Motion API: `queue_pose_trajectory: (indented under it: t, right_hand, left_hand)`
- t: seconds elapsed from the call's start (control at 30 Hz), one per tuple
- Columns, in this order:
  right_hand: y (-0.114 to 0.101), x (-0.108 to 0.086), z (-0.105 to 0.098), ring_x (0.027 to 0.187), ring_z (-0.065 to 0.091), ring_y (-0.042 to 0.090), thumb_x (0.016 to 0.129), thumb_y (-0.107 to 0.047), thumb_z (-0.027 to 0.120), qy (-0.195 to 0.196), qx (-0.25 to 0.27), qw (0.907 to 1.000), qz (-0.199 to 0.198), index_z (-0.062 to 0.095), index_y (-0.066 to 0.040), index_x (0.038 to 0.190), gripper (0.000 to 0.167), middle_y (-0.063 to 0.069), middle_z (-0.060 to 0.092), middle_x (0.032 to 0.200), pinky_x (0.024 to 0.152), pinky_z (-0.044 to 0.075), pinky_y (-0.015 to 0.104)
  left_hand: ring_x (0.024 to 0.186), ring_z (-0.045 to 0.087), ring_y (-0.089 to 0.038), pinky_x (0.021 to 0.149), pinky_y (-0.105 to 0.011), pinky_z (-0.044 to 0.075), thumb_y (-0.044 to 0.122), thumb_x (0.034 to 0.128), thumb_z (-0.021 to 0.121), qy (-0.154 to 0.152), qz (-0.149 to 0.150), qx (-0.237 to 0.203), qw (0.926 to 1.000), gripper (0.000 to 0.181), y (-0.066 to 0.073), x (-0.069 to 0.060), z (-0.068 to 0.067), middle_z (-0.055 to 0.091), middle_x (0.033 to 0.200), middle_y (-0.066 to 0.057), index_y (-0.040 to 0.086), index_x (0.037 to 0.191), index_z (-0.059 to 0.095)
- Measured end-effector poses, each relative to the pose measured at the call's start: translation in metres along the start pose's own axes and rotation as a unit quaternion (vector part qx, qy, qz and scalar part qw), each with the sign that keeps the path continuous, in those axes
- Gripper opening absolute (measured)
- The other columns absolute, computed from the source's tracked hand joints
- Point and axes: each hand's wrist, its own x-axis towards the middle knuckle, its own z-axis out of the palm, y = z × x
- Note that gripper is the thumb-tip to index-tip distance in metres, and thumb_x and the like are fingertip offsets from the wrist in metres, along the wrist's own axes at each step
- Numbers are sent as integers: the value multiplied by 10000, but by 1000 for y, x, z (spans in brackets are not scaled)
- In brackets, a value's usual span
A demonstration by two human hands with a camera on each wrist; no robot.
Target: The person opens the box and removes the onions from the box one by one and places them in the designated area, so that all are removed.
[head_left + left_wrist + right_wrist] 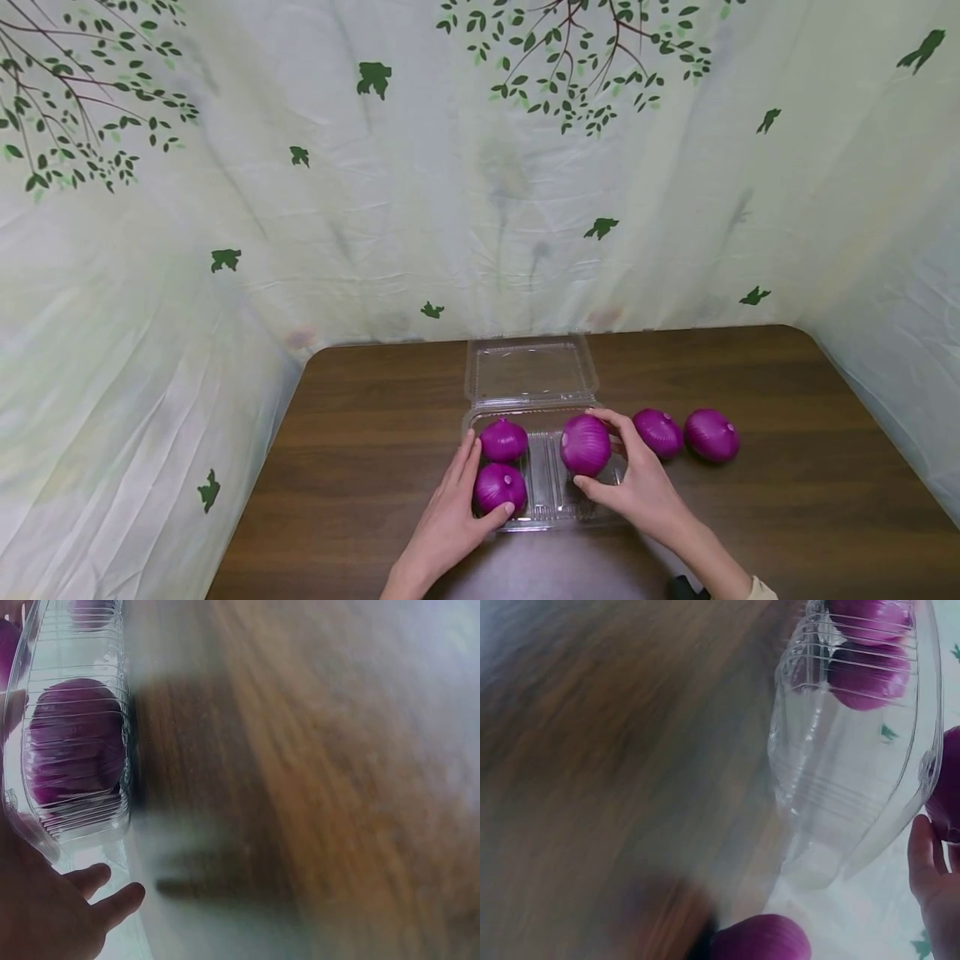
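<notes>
A clear plastic clamshell box (552, 496) lies on the table with its lid (532, 372) folded back. Two red onions, one at the back (502, 440) and one in front (498, 487), sit in its left half. My left hand (448, 518) rests along the box's left side, its fingers straight and the thumb by the front onion. Between thumb and fingers, my right hand (639, 485) holds another red onion (586, 445) above the right half of the box. In the right wrist view that onion (949, 787) is partly cut off at the edge.
Right of the box, two more red onions (658, 433) (712, 435) lie side by side on the brown wooden table (360, 467). A leaf-patterned white cloth (420, 192) hangs behind the table. A small dark object (686, 588) shows at the front edge, below the right forearm.
</notes>
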Motion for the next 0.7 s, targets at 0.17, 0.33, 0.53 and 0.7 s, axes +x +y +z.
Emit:
queue_pose_trajectory:
  t: [0.17,0.33,0.53,0.7]
  right_hand:
    - [1,-6,-8,1142,554,146,694,-172,911,-9,53,9998,165,416,-237,1405,869,-51,523,1363,927,498,286]
    - [2,-10,-18,1095,577,165,701,-166,907,7,-66,9999,133,435,-253,1413,859,-79,536,1317,906,514,313]
    - [4,-16,-30,1104,543,108,688,-173,916,107,-492,9987,-31,460,-244,1426,871,-79,511,1363,868,467,212]
    - [7,-20,-39,1138,515,57,652,-156,937,98,-658,9974,-260,480,-210,1407,884,-70,509,1366,884,422,146]
  left_hand:
    - [1410,320,-348,998,-663,353,649,835,646,-48,-18,-91,9999,1010,0,0,0,9,1646,101,210,1595,146]
    - [1378,370,-370,972,-652,387,644,838,646,-17,33,-124,9999,1003,0,0,0,17,1645,97,216,1595,146]
    - [1349,411,-377,961,-613,420,646,840,643,28,84,-140,9999,999,-1,-1,1,33,1648,78,214,1594,151]
    - [1359,401,-367,966,-610,422,636,842,650,16,68,-162,9998,998,-1,-1,2,20,1647,92,218,1595,146]
